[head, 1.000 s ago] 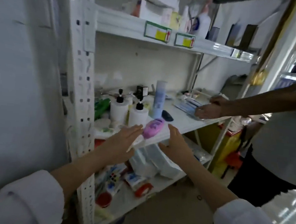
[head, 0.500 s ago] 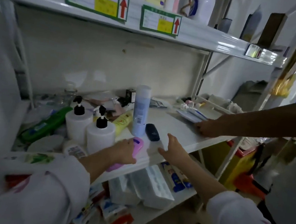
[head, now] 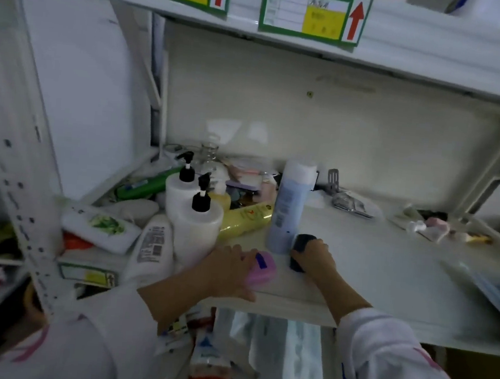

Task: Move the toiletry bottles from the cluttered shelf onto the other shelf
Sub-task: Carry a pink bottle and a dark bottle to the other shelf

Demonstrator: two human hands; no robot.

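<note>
My left hand (head: 227, 268) lies over a small pink bottle (head: 261, 268) with a blue mark near the front edge of the white middle shelf (head: 386, 282). My right hand (head: 315, 256) is closed around a small dark bottle (head: 300, 250) just to the right. A tall pale-blue bottle (head: 289, 208) stands directly behind both. To its left stand two white pump bottles (head: 197, 227), a yellow tube (head: 247, 219) lying flat, a white bottle (head: 153, 247) lying down and a green tube (head: 148, 184).
Small clutter and a glass jar (head: 209, 153) fill the shelf's back left. Packets (head: 351, 202) and wrappers (head: 431, 228) lie at the right. The upper shelf edge carries green-framed labels (head: 313, 12). A perforated upright (head: 19, 197) stands left. Packages (head: 273, 344) sit on the lower shelf.
The view has moved closer to the shelf. My right hand has come forward and closed on the dark bottle. My left hand stays on the pink bottle. The other person's arm has left view.
</note>
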